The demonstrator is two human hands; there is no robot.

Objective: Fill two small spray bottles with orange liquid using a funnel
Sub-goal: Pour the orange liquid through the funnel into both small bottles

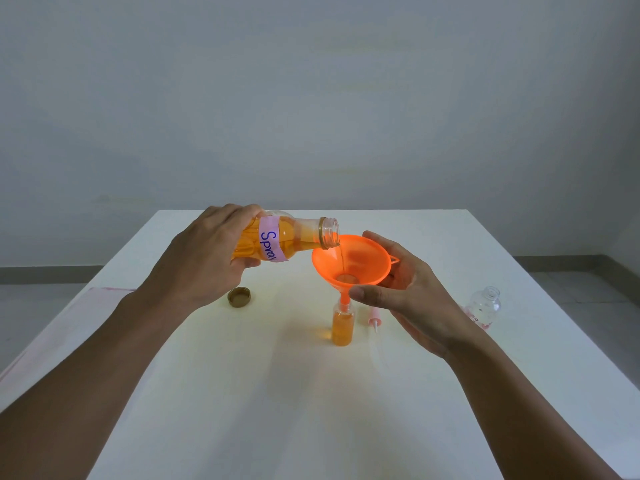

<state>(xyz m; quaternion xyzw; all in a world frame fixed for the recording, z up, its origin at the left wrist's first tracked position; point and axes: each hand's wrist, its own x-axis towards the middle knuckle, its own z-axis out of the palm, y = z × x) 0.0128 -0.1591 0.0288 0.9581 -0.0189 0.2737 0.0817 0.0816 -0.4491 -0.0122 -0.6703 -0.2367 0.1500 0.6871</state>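
Note:
My left hand (pixel 211 251) grips a clear bottle of orange liquid (pixel 294 237) with a pink label, tipped on its side. Its open mouth is over an orange funnel (pixel 356 258), and a thin stream runs into the cone. My right hand (pixel 405 292) holds the funnel by its rim and side. The funnel's spout sits in the neck of a small spray bottle (pixel 342 327) that stands upright on the white table (pixel 277 393), mostly full of orange liquid. A second small clear bottle (pixel 485 306) stands without liquid at the right.
A brown screw cap (pixel 239 297) lies on the table left of the small bottle. A pink spray-pump head (pixel 374 317) with its tube lies just right of it. The table's right edge runs close to the second bottle. A pale pink sheet (pixel 104 296) sits at the left edge.

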